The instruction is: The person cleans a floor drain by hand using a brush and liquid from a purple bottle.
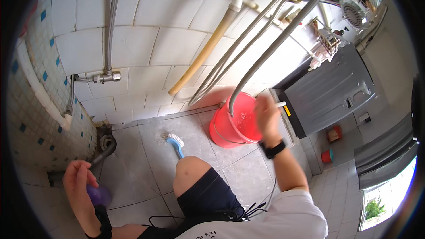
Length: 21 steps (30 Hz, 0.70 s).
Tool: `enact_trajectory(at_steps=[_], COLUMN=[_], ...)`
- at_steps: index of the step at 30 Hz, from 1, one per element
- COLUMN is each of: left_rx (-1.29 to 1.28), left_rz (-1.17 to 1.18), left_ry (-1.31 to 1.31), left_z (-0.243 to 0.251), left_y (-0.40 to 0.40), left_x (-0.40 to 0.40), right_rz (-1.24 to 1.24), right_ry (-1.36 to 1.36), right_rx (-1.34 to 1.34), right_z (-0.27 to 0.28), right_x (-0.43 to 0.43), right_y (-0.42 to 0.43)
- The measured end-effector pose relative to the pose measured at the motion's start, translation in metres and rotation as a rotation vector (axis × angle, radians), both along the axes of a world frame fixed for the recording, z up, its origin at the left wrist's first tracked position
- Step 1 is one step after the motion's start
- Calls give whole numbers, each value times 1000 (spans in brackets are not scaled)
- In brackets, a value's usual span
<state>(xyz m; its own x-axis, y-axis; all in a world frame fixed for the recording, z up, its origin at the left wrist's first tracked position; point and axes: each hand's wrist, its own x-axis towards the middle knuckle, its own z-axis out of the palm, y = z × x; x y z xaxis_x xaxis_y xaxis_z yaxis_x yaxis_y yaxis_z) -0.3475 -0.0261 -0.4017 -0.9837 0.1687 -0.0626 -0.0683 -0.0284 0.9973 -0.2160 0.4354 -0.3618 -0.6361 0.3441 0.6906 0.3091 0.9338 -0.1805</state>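
Note:
A red plastic bucket (222, 136) with a wire handle stands on the grey tiled floor near the wall, with water in it. The end of a grey corrugated hose (265, 54) reaches into the bucket. My right hand (267, 116), blurred, is over the bucket's right rim, with a black band on the wrist; what its fingers do is unclear. My left hand (79, 174) is raised at the lower left, fingers bent, with no object visible in it. Behind it is a purple rounded object (99, 195), partly hidden. A blue scrubbing brush (176, 144) with white bristles lies by a floor drain, its handle partly behind my knee.
A yellowed pipe (206, 49) and metal shower hoses hang along the tiled wall. An angle valve (108, 77) is at the left. A grey drain hose (106, 151) enters the corner floor opening. A grey-lidded appliance (328, 89) stands right of the bucket. Cables lie by my waist.

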Motion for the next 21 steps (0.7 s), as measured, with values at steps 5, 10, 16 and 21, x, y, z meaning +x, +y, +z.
enact_trajectory(at_steps=[5,10,16,21], left_rx=[7,-57,-100,-173], left_rz=[97,52,153,195], left_ry=[-58,-142,-114,-90], left_z=[-29,-40,-30,-31], left_y=[-11,-6,-44,-58], left_x=[-7,-11,9,25], right_rz=[6,62,-73,305], right_ry=[-93,-511,-677,-266], right_rx=[-709,-1060,-900,-847], right_z=[87,-9,-133,-133], right_x=[-60,-91,-56,-2], right_y=[14,48,6,-38])
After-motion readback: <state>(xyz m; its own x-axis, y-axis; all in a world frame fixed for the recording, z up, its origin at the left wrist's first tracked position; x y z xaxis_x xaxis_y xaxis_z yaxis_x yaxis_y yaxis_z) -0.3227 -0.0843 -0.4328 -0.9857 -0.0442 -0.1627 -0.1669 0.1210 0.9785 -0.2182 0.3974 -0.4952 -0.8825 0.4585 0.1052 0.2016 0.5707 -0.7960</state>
